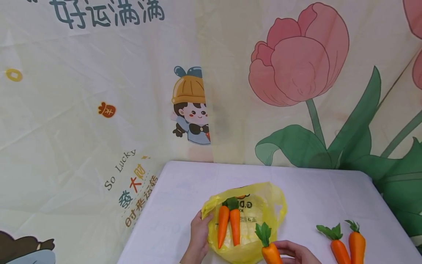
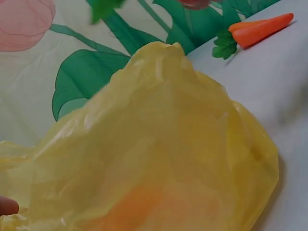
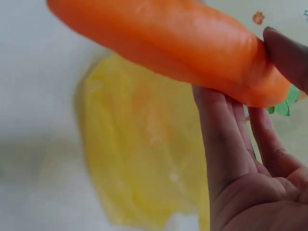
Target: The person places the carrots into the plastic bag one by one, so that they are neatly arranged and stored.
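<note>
A yellow plastic bag (image 1: 244, 253) lies on the table with its mouth spread wide. Two orange carrots (image 1: 235, 225) with dark green tops rest inside it, and they show as an orange blur through the film in the left wrist view. My left hand (image 1: 199, 234) grips the bag's left rim, thumb over the edge. Near the bag's front right side, my right hand (image 1: 295, 252) holds another carrot (image 3: 173, 43) by its leafy end, pinched between thumb and fingers. In the right wrist view this carrot hangs above the bag (image 3: 144, 159).
Two more leafy carrots, a left one (image 1: 340, 251) and a right one (image 1: 357, 245), lie on the white-covered table (image 1: 184, 183) right of my right hand. A printed cloth (image 1: 230, 91) with tulips and lettering hangs behind the table.
</note>
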Demonstrator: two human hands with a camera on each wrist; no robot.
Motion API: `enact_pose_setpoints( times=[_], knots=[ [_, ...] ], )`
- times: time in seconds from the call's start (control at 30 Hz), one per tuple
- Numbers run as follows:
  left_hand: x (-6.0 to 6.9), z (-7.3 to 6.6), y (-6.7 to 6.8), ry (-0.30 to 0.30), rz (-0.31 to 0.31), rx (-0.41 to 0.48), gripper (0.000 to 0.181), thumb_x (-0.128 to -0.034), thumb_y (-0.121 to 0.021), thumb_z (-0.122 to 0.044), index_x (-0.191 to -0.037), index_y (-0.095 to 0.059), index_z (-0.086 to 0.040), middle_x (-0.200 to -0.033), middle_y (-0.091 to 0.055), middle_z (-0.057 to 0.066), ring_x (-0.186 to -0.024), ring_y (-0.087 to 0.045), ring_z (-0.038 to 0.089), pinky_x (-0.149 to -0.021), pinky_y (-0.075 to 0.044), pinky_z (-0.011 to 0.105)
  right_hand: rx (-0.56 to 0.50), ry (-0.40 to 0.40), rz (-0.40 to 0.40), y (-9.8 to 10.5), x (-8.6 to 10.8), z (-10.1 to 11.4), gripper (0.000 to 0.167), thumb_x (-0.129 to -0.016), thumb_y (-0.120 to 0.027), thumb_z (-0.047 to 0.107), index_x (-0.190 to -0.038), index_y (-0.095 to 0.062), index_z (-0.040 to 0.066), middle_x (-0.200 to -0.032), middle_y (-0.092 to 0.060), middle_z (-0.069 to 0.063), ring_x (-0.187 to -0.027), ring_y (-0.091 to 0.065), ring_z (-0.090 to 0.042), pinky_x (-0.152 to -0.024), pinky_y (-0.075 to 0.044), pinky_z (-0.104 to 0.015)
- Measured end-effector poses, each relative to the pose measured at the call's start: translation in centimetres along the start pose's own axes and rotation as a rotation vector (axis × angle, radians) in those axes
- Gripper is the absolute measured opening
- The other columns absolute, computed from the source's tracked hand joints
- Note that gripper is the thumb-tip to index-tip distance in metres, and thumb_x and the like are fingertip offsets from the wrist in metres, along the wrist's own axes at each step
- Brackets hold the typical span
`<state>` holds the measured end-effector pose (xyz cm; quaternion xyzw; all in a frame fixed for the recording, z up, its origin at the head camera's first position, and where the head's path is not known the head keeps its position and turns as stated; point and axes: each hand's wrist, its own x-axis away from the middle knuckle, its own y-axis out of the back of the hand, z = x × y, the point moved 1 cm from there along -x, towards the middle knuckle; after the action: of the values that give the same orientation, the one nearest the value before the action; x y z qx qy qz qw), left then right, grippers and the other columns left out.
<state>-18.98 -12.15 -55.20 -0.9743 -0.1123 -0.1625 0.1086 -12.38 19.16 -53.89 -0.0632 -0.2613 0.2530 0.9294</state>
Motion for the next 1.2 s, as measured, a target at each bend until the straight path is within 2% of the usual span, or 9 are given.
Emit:
enact_pose_setpoints(
  times=[0.1,0.2,0.33,0.43,0.57,0.77,0.9,1.03,1.2],
  knots=[
    [0.0,0.0,0.0,-0.001,0.013,0.009,0.05,-0.1026,-0.052,-0.01,-0.149,-0.039,0.005,-0.153,-0.042,0.023,-0.142,-0.039,0.039,-0.114,-0.041,0.047,-0.047,0.044,0.037,-1.2,-0.3,1.9,0.06,-0.093,-0.07,0.003,-0.143,-0.04,-0.012,-0.125,-0.064,-0.013,-0.111,-0.066,-0.032,-0.097,-0.056,-0.046],
    [0.0,0.0,-0.1,-0.001,0.011,0.006,0.051,-0.1026,-0.053,-0.01,-0.149,-0.039,0.005,-0.153,-0.042,0.023,-0.142,-0.039,0.039,-0.114,-0.041,0.048,-0.058,0.086,0.044,-2.5,-1.2,3.8,0.063,-0.094,-0.071,0.009,-0.146,-0.039,-0.007,-0.129,-0.062,-0.013,-0.114,-0.064,-0.03,-0.099,-0.056,-0.044],
    [0.0,0.1,0.0,-0.002,-0.003,-0.001,0.052,-0.1021,-0.054,-0.01,-0.149,-0.039,0.005,-0.153,-0.042,0.023,-0.141,-0.039,0.04,-0.114,-0.041,0.048,-0.062,0.159,0.053,-4.1,-3.1,5.9,0.068,-0.093,-0.073,0.013,-0.147,-0.037,-0.006,-0.134,-0.057,-0.016,-0.116,-0.063,-0.029,-0.1,-0.055,-0.042],
    [0.0,0.2,0.0,0.002,-0.021,-0.004,0.051,-0.1019,-0.054,-0.01,-0.148,-0.04,0.005,-0.153,-0.043,0.023,-0.141,-0.04,0.04,-0.113,-0.042,0.049,-0.073,0.215,0.05,-5.3,-4.7,7.1,0.071,-0.09,-0.076,0.011,-0.147,-0.037,-0.005,-0.136,-0.053,-0.018,-0.117,-0.063,-0.031,-0.099,-0.055,-0.044],
    [0.1,0.1,0.0,0.013,-0.041,-0.015,0.049,-0.1015,-0.054,-0.008,-0.148,-0.041,0.004,-0.153,-0.043,0.023,-0.141,-0.04,0.041,-0.113,-0.041,0.051,-0.068,0.282,0.006,-6.4,-6.8,7.9,0.073,-0.089,-0.079,0.014,-0.147,-0.038,-0.002,-0.139,-0.052,-0.019,-0.117,-0.063,-0.033,-0.098,-0.056,-0.045],
    [0.2,0.0,0.1,0.031,-0.035,-0.03,0.05,-0.1016,-0.053,-0.008,-0.148,-0.041,0.003,-0.153,-0.043,0.022,-0.141,-0.039,0.041,-0.114,-0.04,0.051,-0.056,0.328,-0.173,-6.9,-10.1,7.5,0.075,-0.085,-0.082,0.013,-0.146,-0.04,0.0,-0.14,-0.052,-0.021,-0.114,-0.064,-0.029,-0.096,-0.057,-0.041],
    [0.1,0.0,0.1,0.032,-0.03,-0.015,0.05,-0.1014,-0.054,-0.008,-0.148,-0.041,0.003,-0.153,-0.043,0.022,-0.141,-0.04,0.04,-0.113,-0.041,0.05,-0.003,0.314,-0.273,-6.7,-11.2,6.4,0.076,-0.082,-0.085,0.012,-0.144,-0.043,-0.001,-0.139,-0.052,-0.023,-0.117,-0.062,-0.033,-0.095,-0.058,-0.042],
    [0.0,0.0,0.0,0.026,-0.024,0.002,0.05,-0.1013,-0.053,-0.009,-0.148,-0.041,0.003,-0.153,-0.043,0.022,-0.141,-0.04,0.039,-0.114,-0.041,0.049,0.094,0.29,-0.313,-6.2,-11.3,5.0,0.076,-0.078,-0.088,0.009,-0.14,-0.046,-0.001,-0.133,-0.054,-0.022,-0.113,-0.064,-0.036,-0.09,-0.06,-0.044],
    [0.1,-0.1,0.1,0.023,-0.007,0.015,0.05,-0.1024,-0.051,-0.01,-0.149,-0.039,0.003,-0.154,-0.042,0.022,-0.142,-0.04,0.039,-0.113,-0.042,0.048,0.181,0.275,-0.314,-5.5,-11.2,3.6,0.075,-0.077,-0.089,0.012,-0.138,-0.048,-0.001,-0.128,-0.057,-0.02,-0.107,-0.066,-0.033,-0.085,-0.062,-0.042]
  ],
)
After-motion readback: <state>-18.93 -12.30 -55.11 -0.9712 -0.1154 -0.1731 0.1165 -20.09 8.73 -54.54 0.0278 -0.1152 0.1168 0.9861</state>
